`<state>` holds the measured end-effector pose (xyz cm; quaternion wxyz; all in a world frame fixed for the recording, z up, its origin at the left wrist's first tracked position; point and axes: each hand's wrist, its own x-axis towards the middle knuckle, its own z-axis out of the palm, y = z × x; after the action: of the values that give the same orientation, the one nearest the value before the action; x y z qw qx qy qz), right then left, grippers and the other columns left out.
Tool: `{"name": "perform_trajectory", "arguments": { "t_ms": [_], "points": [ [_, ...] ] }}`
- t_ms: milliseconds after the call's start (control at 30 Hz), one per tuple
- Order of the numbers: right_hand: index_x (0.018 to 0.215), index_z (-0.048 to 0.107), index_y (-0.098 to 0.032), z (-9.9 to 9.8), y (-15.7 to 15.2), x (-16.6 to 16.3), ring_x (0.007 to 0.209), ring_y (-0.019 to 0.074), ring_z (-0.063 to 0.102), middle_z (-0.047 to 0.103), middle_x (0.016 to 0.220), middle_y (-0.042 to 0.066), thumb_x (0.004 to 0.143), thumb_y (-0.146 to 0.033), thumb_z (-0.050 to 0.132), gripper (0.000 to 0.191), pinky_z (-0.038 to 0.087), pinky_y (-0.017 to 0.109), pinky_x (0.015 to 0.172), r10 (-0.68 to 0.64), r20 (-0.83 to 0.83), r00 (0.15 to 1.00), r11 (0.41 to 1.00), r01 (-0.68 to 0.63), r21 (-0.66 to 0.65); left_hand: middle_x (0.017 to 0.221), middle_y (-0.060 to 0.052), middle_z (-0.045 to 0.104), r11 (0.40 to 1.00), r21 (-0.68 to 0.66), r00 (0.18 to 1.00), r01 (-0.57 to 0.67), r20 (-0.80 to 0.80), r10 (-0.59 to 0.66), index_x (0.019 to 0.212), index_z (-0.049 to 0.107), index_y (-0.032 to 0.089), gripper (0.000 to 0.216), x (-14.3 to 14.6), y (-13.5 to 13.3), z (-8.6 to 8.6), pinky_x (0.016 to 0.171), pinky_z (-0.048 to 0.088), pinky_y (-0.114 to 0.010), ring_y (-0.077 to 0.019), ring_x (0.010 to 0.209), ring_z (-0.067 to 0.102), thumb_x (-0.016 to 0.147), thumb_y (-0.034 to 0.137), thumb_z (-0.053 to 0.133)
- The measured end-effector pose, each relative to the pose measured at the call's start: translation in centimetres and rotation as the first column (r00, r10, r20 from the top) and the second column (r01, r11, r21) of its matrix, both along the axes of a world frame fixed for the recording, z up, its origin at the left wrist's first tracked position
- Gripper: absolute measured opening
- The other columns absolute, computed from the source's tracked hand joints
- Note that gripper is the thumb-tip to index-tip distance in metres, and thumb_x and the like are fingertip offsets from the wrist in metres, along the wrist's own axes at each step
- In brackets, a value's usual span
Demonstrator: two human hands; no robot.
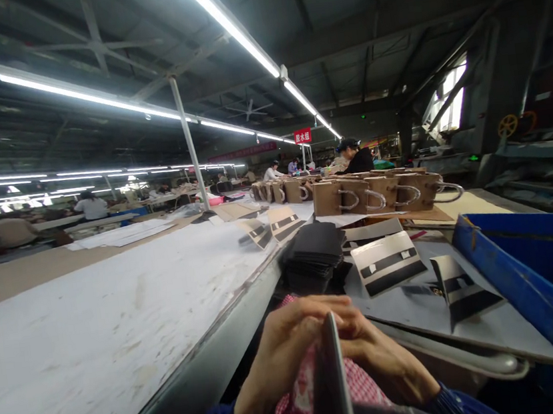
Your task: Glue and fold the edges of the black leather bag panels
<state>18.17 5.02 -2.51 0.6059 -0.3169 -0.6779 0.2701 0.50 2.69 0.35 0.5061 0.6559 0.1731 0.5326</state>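
Upright in front of my body, a thin dark panel with a pale edge point(334, 381) is seen nearly edge-on. My left hand point(285, 340) grips its upper end from the left, fingers bent over the top. On the other side my right hand point(371, 340) closes on the same end, its fingers meeting those of the left. Just beyond the hands lies a stack of black sheets point(312, 249). To its right, a cream panel with black bands point(386, 244) rests on a grey board, and a bent one point(462, 288) stands nearer the bin.
A long white-covered table point(119, 320) stretches along the left. Brown bags with looped handles point(326, 201) stand in rows at the back. At the right is a blue bin point(510, 265). A co-worker point(355, 156) is behind the bags. A pole point(189, 144) rises beyond the table.
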Motion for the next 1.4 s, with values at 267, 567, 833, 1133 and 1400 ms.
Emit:
{"name": "perform_trajectory", "arguments": {
  "t_ms": [267, 567, 833, 1133, 1400],
  "points": [
    [0.078, 0.067, -0.020, 1.6, -0.3, 3.2, 0.069, 0.0163, 0.059, 0.063, 0.074, 0.001, 0.090, -0.031, 0.061, 0.018, 0.042, 0.027, 0.064, -0.094, 0.515, 0.852, 0.996, 0.077, 0.054, 0.133, -0.010, 0.068, 0.983, -0.183, 0.993, -0.019, -0.116, -0.002, 0.138, 0.060, 0.026, 0.066, -6.8, -2.0, -2.1, 0.093, 0.056, -0.037, -0.0329, 0.116, 0.066, 0.082, 0.061, 0.070],
    [0.103, 0.067, -0.024, 1.2, -1.8, 2.0, 0.078, 0.0161, 0.069, 0.072, 0.089, -0.001, 0.098, -0.034, 0.058, 0.014, 0.051, 0.026, 0.069, -0.215, 0.555, 0.803, 0.953, 0.050, 0.297, 0.100, 0.002, 0.075, 0.814, 0.086, 0.761, -0.574, -0.310, 0.570, 0.106, 0.074, 0.025, 0.024, -5.4, -2.3, -1.9, 0.084, 0.051, -0.021, -0.0161, 0.092, 0.067, 0.096, 0.041, 0.059],
    [0.102, 0.063, -0.019, 1.2, -2.7, 0.1, 0.070, 0.0174, 0.063, 0.066, 0.081, 0.002, 0.101, -0.034, 0.054, 0.018, 0.048, 0.029, 0.065, -0.391, 0.541, 0.745, 0.831, 0.034, 0.555, 0.085, 0.004, 0.071, 0.749, -0.059, 0.727, -0.660, -0.298, 0.618, 0.108, 0.073, 0.025, 0.029, -5.5, -1.7, -2.6, 0.076, 0.051, -0.022, -0.0152, 0.082, 0.065, 0.094, 0.046, 0.060],
    [0.071, 0.059, -0.018, 0.9, -0.9, 0.0, 0.056, 0.0113, 0.050, 0.054, 0.062, -0.002, 0.097, -0.043, 0.056, 0.036, 0.037, 0.022, 0.053, 0.056, 0.421, 0.905, 0.998, -0.057, -0.009, 0.089, 0.009, 0.076, 0.666, 0.449, 0.621, -0.596, -0.268, 0.736, 0.103, 0.070, 0.029, 0.014, -5.6, -3.0, -3.0, 0.077, 0.049, -0.012, -0.0084, 0.082, 0.072, 0.098, 0.026, 0.057],
    [0.074, 0.067, -0.017, 0.1, -1.0, 0.1, 0.061, 0.0142, 0.053, 0.059, 0.066, 0.001, 0.082, -0.071, 0.063, 0.055, 0.042, 0.024, 0.057, 0.175, 0.290, 0.941, 0.976, -0.127, -0.176, 0.065, 0.009, 0.067, 0.578, 0.582, 0.538, -0.572, -0.265, 0.800, 0.092, 0.064, 0.025, 0.012, -5.8, -3.6, -2.7, 0.058, 0.047, -0.014, -0.0075, 0.055, 0.064, 0.099, 0.024, 0.054]
  ]
}}
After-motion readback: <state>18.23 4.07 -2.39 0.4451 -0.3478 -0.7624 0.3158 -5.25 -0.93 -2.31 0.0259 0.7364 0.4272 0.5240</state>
